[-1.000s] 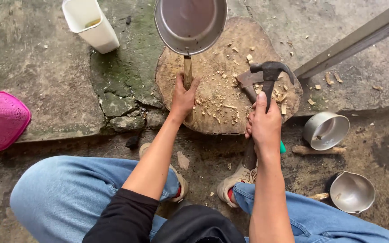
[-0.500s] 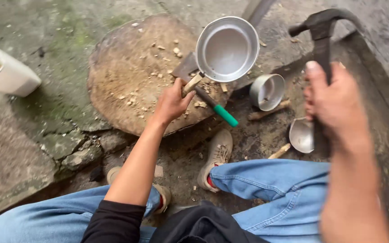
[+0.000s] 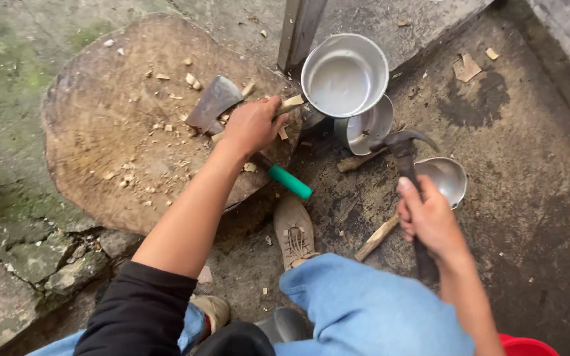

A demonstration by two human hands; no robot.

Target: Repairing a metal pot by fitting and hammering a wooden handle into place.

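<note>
My left hand (image 3: 253, 125) grips the wooden handle of a shiny metal ladle-pot (image 3: 344, 74), held over the right edge of a round wooden chopping block (image 3: 120, 132). My right hand (image 3: 430, 221) is closed on the handle of a dark claw hammer (image 3: 405, 148), whose head hovers low over the ground beside two other metal scoops. One scoop (image 3: 367, 128) lies on its side under the held pot; another (image 3: 444, 177) lies just right of the hammer head. A hatchet (image 3: 216, 102) with a green-tipped handle (image 3: 290, 182) lies on the block beneath my left hand.
Wood chips litter the block and ground. A grey metal post (image 3: 298, 29) rises behind the pot. Loose wooden sticks (image 3: 377, 237) lie on the dark concrete near my shoe (image 3: 293, 231). My jeans-clad knee (image 3: 371, 310) fills the bottom; a red object (image 3: 526, 346) shows at bottom right.
My view swung right. My right hand brought the hammer down from high near the camera to just above the ground by the scoops. My left hand carried the pot rightward off the block's centre.
</note>
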